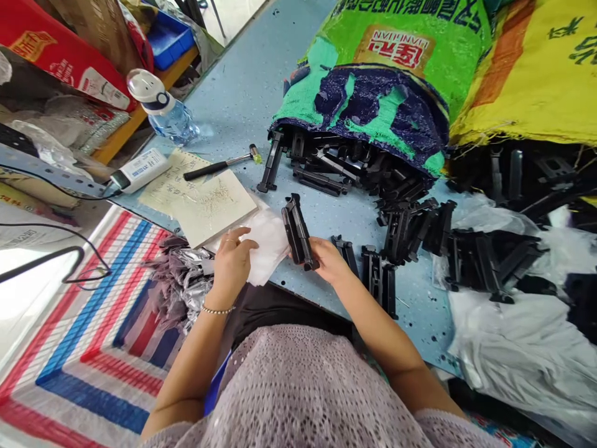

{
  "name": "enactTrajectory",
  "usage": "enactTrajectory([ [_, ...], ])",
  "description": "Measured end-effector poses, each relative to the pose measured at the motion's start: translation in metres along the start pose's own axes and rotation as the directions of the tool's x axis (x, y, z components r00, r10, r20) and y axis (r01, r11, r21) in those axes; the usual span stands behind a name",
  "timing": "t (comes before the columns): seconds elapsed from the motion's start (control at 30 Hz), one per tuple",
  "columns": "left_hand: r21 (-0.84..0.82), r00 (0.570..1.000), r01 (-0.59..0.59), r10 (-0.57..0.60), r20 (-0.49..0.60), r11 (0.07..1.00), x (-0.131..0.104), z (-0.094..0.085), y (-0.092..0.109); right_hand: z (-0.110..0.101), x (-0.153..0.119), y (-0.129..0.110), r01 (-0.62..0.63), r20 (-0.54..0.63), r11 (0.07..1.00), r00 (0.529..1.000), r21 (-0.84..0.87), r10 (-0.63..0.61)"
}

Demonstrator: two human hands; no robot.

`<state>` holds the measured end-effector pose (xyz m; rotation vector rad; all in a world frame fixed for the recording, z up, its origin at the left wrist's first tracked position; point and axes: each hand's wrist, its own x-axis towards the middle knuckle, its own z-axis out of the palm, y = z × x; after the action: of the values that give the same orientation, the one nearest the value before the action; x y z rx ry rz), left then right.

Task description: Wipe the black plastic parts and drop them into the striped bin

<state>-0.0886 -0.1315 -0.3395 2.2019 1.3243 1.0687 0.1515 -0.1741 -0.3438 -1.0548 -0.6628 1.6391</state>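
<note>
Grasping what looked like two black parts (298, 233) side by side, the right hand (329, 258) stood just right of the centre of the frame. The left hand (232, 256) lay at the edge of a stack of thin plastic bags (268, 246), fingers bent; whether it pinched a bag could not be told. The parts in hand were outside any bag, so this set was judged unfinished.

At the lower left, a heap of grey, crumpled film packets (180, 280) lay within a striped sack (84, 342). These were judged to be completed work, though their contents were too unclear to verify or count.

Much appeared outstanding. Loose parts (321, 180) spilled from the mouth of a green sack (448, 56) at the upper centre, with others lying right of centre on the blue table (242, 118). Further parts showed below a yellow sack (536, 81) at the upper right. A hammer (217, 167) lay left of centre, touched by neither hand.
</note>
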Motion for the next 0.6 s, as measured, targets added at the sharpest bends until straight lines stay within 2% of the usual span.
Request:
enactTrajectory([
  [0.07, 0.119, 0.995, -0.074, 0.065, 0.075, 0.99, 0.002, 0.004, -0.001, -0.004, -0.014, 0.0, 0.023, -0.042, 1.0, 0.999, -0.016, -0.024],
  [0.13, 0.093, 0.994, -0.084, 0.076, 0.085, 0.992, 0.005, 0.01, 0.001, -0.007, -0.032, 0.002, -0.013, 0.015, 1.0, 1.0, -0.016, 0.013],
  [0.17, 0.057, 0.994, -0.073, 0.068, 0.084, 0.996, 0.006, 0.012, 0.002, -0.008, -0.04, 0.005, -0.065, 0.083, 0.998, 0.994, -0.012, 0.066],
  [0.23, -0.014, 0.994, -0.046, 0.047, 0.099, 0.999, 0.006, 0.011, 0.004, -0.01, -0.051, 0.013, -0.216, 0.224, 0.976, 0.95, -0.021, 0.215],
  [0.3, -0.049, 0.991, -0.048, 0.054, 0.124, 0.998, 0.001, 0.007, 0.007, -0.009, -0.051, 0.023, -0.325, 0.27, 0.945, 0.907, -0.041, 0.323],
  [0.33, -0.056, 0.989, -0.067, 0.074, 0.13, 0.996, -0.003, 0.004, 0.009, -0.007, -0.048, 0.027, -0.334, 0.252, 0.941, 0.907, -0.056, 0.337],
  [0.4, -0.058, 0.979, -0.137, 0.144, 0.143, 0.989, -0.014, -0.001, 0.015, -0.001, -0.038, 0.033, -0.275, 0.177, 0.956, 0.941, -0.099, 0.289],
  [0.5, -0.122, 0.925, -0.283, 0.305, 0.228, 0.951, -0.032, -0.001, 0.03, 0.014, -0.027, 0.035, -0.076, 0.026, 0.981, 0.996, -0.176, 0.082],
  [0.57, -0.187, 0.87, -0.338, 0.382, 0.311, 0.922, -0.041, 0.0, 0.041, 0.027, -0.028, 0.034, 0.076, -0.036, 0.95, 0.995, -0.304, -0.091],
  [0.6, -0.202, 0.848, -0.349, 0.4, 0.347, 0.915, -0.044, -0.001, 0.045, 0.034, -0.03, 0.034, 0.145, -0.031, 0.909, 0.985, -0.392, -0.171],
])
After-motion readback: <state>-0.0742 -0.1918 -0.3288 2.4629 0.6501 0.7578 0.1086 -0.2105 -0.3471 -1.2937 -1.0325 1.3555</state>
